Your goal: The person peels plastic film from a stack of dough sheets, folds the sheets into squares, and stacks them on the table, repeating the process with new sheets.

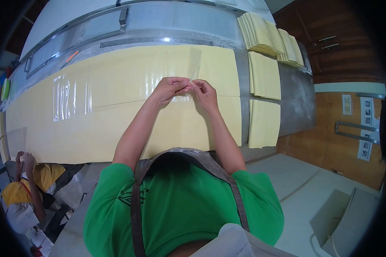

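Observation:
Over a long yellow sheet (120, 128), my left hand (172, 88) and my right hand (204, 93) meet with fingertips pinched together. Between them they hold a clear plastic piece (194, 60), whose upper end reaches away from me above the sheet. Its exact kind I cannot make out, and my fingers hide part of it. More clear plastic (184, 98) shows under my wrists. Farther left, several shiny clear plastic strips (72, 98) lie flat on the sheet. A seam or edge line runs lengthwise across the yellow surface.
Folded yellow stacks (263, 124) lie along the right, with more folded sheets (261, 34) behind. A metal ruler (156, 40) and an orange-handled tool (72, 56) are beyond the sheet. At lower left, another person (34, 184) in yellow works with both hands by the sheet's edge.

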The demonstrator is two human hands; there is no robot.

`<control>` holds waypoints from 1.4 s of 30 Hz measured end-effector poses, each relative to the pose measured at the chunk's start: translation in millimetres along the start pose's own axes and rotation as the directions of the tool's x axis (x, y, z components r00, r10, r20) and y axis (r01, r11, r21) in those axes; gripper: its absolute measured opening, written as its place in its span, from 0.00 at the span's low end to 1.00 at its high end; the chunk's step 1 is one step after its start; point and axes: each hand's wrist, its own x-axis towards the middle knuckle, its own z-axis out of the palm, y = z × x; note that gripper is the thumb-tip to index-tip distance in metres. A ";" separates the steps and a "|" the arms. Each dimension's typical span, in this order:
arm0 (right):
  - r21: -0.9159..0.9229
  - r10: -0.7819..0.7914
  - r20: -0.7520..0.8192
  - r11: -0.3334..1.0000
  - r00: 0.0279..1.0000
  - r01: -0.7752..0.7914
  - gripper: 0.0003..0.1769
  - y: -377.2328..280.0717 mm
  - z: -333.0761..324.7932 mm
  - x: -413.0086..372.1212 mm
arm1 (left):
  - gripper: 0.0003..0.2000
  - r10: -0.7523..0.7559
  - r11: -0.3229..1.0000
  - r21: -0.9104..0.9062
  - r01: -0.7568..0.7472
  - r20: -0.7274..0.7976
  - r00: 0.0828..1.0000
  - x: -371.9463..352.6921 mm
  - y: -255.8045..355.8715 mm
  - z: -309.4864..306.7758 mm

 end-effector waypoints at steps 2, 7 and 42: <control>-0.055 -0.032 0.003 0.998 0.999 0.032 0.12 3.1 -0.6 0.9 | 0.15 -0.011 0.998 0.061 0.013 -0.028 1.000 2.3 -0.5 -1.9; -0.105 0.008 0.019 0.995 1.000 -0.006 0.10 -1.4 3.5 -4.5 | 0.16 -0.033 0.990 0.133 0.043 -0.073 0.997 2.0 3.2 0.0; -0.154 -0.064 0.032 0.986 0.997 0.068 0.10 -14.5 7.8 -10.6 | 0.13 -0.019 0.997 0.076 0.022 -0.039 0.999 8.5 -2.4 -10.2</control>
